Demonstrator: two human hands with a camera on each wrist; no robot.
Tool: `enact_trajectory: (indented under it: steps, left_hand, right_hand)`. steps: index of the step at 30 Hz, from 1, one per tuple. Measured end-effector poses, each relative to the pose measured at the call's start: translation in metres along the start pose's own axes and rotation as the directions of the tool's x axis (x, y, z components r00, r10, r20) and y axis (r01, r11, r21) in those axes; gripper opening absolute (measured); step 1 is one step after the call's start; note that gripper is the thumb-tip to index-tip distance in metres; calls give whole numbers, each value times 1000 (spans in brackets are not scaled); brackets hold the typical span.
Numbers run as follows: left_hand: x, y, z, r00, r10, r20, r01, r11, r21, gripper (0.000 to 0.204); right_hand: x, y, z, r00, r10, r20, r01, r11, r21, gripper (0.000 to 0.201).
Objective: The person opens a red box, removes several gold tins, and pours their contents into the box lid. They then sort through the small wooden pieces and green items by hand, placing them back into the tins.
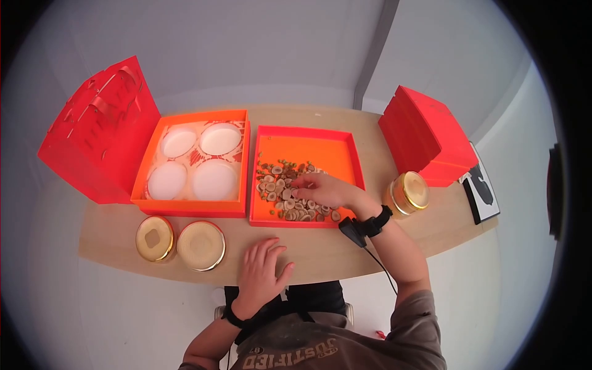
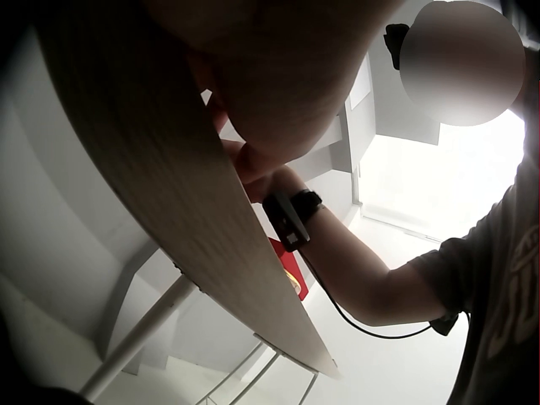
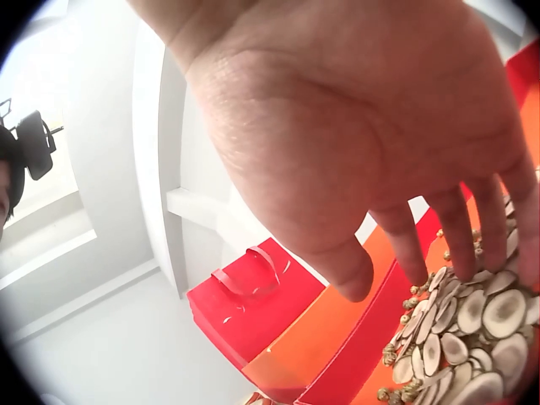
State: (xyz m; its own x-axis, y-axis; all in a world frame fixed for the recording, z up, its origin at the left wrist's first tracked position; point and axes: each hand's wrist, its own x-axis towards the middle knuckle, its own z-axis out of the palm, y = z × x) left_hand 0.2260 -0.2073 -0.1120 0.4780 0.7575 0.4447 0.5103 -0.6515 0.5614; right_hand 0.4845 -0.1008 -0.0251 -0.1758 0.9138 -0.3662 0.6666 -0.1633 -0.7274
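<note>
Resting at the near edge of the table [image 1: 106, 237], my left hand [image 1: 262, 274] is relaxed, well apart from the slices. Beyond it, the pale slices [image 1: 299, 214] lie heaped in the tray's [image 1: 327, 148] near-left part. My right hand [image 1: 324, 190] is nearer, fingers extended, thumb apart, fingertips at the heap, which spreads left and nearward. Whether it grips a slice, I cannot tell.
</note>
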Motion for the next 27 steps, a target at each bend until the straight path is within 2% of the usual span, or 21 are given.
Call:
enact_trajectory:
  steps: [3,5,8,14,15,18,19,22,23,24,26,27]
  left_hand:
    - [1,1,-1,1000,5,-4,-6,1000,-5,38]
    - [1,1,-2,1000,8,-6,-8,1000,-4,38]
    - [1,1,-2,1000,11,-7,-11,1000,3,38]
    - [2,1,-1,999,25,-30,-25,1000,8,38]
    - [1,1,-1,999,25,-22,-25,1000,7,38]
    - [-1,1,0,998,46,-43,-46,999,8,35]
    - [-3,2,1,996,65,-59,-64,998,11,35]
    - [-3,3,0,990,113,-88,-108,992,60,33]
    - [-4,3,1,990,114,-78,-110,992,57,32]
    - [-5,2,1,992,106,-72,-102,993,52,31]
    - [-6,2,2,988,100,-121,-96,994,44,29]
    - [-8,1,2,985,119,-124,-113,992,53,28]
  right_hand:
    - [-1,2,-1,998,-58,-14,58,998,-24,53]
    - [-14,-17,-5,999,26,19,-26,1000,17,53]
    - [-19,-24,-7,998,58,9,-58,998,16,51]
    - [-13,2,-6,992,-102,-76,105,994,38,49]
    - [-35,-30,-14,998,-21,-52,24,998,63,48]
    - [-34,-13,-16,990,-88,-107,100,989,112,46]
    - [-43,-19,-19,995,-5,-101,19,990,138,45]
    - [-62,-13,-24,981,-101,-166,117,989,90,44]
    - [-71,-6,-24,959,-178,-220,193,980,48,46]
    - [-83,-7,-24,953,-200,-227,211,977,23,46]
    - [-111,-14,-27,907,-253,-337,266,964,-7,45]
    - [-121,-11,-29,911,-265,-316,269,963,-33,45]
